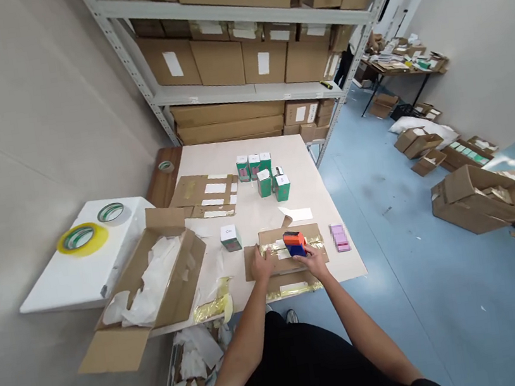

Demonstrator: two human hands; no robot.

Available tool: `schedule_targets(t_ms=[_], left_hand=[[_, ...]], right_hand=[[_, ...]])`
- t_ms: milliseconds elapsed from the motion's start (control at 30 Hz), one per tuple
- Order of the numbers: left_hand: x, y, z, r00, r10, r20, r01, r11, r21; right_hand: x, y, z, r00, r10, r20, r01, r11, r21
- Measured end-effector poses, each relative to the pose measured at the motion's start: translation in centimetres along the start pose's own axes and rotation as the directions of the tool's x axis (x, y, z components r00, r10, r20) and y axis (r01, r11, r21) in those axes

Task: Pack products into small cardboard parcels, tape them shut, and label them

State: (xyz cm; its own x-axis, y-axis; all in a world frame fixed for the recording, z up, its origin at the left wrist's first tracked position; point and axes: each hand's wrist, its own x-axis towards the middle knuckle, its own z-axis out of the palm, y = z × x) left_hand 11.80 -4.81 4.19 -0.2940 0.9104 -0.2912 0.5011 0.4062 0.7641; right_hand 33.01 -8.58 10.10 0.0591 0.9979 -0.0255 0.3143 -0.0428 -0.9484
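A cardboard box (311, 234) with shiny tape along its top lies near the front edge of the table. My left hand (262, 265) grips its left end, fingers pointing away from me. In my right hand (314, 262) is an orange and blue tape dispenser (295, 244), held over the middle of the box top. A green and white small box (231, 238) stands left of the cardboard box. Farther back, several similar small boxes (264, 183) stand in a group. To the right lies a pink-purple pack (340, 237).
An open carton (197, 256) with white paper inside stands at the left. Beside it, tape rolls (80, 239) lie on a white surface (45, 283). Flattened cardboard (190, 193) and crumpled tape (213, 308) lie on the table (290, 150). Loaded shelves (248, 95) rise behind; cartons (479, 200) stand right.
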Motion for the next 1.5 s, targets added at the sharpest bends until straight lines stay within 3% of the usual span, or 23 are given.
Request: schedule_targets(t_ms=[233,367,567,633,700,800,900,967,1200,1433,1500], left_hand=[[-1.0,-0.5,0.2,0.98,0.149,-0.13,-0.154,0.988,-0.026],[-0.9,-1.1,0.7,0.973,0.152,-0.172,-0.166,0.984,-0.065],[-0.7,-1.3,-0.4,0.985,0.141,-0.099,-0.152,0.983,-0.105],[-0.4,-1.0,-1.5,0.973,0.208,-0.099,-0.215,0.974,-0.065],[-0.2,-0.3,-2.7,0.93,0.352,-0.102,-0.354,0.935,0.001],[-0.2,1.3,-3.7,0.824,0.566,-0.037,-0.562,0.824,0.079],[-0.8,3.1,-3.4,0.736,0.676,0.036,-0.676,0.73,0.105],[-1.5,3.9,-2.9,0.71,0.702,0.053,-0.703,0.702,0.112],[-3.4,5.5,-2.7,0.697,0.717,0.013,-0.713,0.691,0.118],[-4.2,8.4,-5.6,0.752,0.653,-0.09,-0.649,0.757,0.073],[-4.0,9.3,-6.9,0.789,0.6,-0.129,-0.598,0.799,0.057]], right_hand=[[0.6,1.1,0.6,0.988,0.12,0.097,-0.121,0.993,0.005],[0.5,1.3,0.8,0.982,0.157,0.101,-0.159,0.987,0.011],[0.4,1.3,1.1,0.98,0.19,0.059,-0.187,0.981,-0.056],[0.6,1.3,0.9,0.979,0.187,0.076,-0.185,0.982,-0.037],[0.9,1.4,0.6,0.978,0.181,0.104,-0.181,0.983,-0.014],[1.2,1.4,0.2,0.975,0.175,0.136,-0.175,0.984,-0.008],[1.4,1.5,0.0,0.974,0.17,0.152,-0.165,0.985,-0.047],[1.6,1.5,-0.1,0.973,0.162,0.164,-0.152,0.986,-0.073],[2.6,1.2,-1.3,0.96,0.124,0.25,-0.1,0.989,-0.107],[3.8,0.8,-2.5,0.93,0.11,0.35,-0.06,0.987,-0.149],[4.3,0.6,-2.9,0.917,0.11,0.382,-0.049,0.985,-0.167]])
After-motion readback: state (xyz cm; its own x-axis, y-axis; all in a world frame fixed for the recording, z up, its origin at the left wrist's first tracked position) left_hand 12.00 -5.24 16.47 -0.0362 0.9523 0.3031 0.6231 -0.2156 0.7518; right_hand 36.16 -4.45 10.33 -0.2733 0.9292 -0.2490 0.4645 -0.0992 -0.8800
